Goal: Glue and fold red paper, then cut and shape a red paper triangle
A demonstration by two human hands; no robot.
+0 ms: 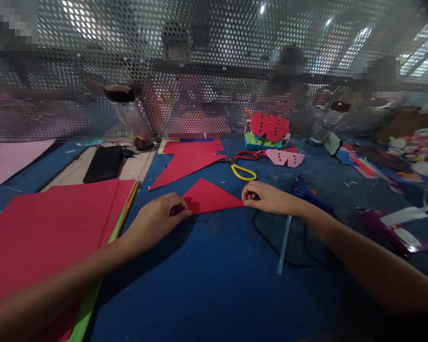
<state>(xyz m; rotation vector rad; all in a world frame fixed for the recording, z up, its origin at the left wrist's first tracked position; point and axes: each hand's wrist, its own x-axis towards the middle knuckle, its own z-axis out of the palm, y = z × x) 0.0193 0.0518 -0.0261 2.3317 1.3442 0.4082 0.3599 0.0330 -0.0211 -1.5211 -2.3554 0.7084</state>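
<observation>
A red paper triangle [210,197], which looks folded, lies on the blue tabletop with its long edge toward me. At its left corner my left hand [162,213] pinches the paper between thumb and fingers. The right corner is pinched by my right hand [258,196], whose other fingers are curled in. Just behind the triangle is a larger red paper piece [190,161] with a slanted edge. Scissors [244,172] with one red and one yellow handle loop lie beyond my right hand.
A stack of red sheets [53,223] lies at left, near a black pouch [103,164]. A blue glue gun [310,195] with a glue stick [284,247] lies by my right forearm. Pink cut-out [284,157], glass jar [132,116] and perforated metal screen [214,95] stand behind.
</observation>
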